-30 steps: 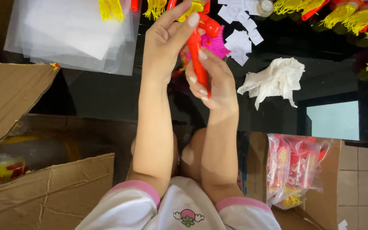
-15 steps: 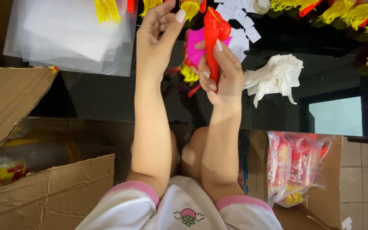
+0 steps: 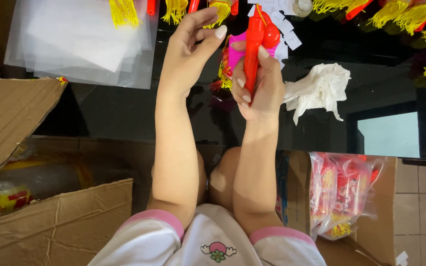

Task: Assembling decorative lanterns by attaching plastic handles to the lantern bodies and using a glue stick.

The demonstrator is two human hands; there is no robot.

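From my remote seat I take the crumpled tissue [image 3: 319, 91] on the table [image 3: 124, 113] as landmark: my right hand [image 3: 257, 86] holding the stick toy [image 3: 252, 47] sits just left of it, my left hand [image 3: 188, 49] farther left, the plastic sheets [image 3: 82, 42] far left, the bagged goods [image 3: 343, 194] below it.

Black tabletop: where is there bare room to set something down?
Bare glass lies between the clear plastic sheets and the open cardboard box, left of the left hand. The far edge is crowded with yellow tassels and white paper slips.

Bright even light, glossy black table [image 3: 124, 118] reflecting, slight corner softness.
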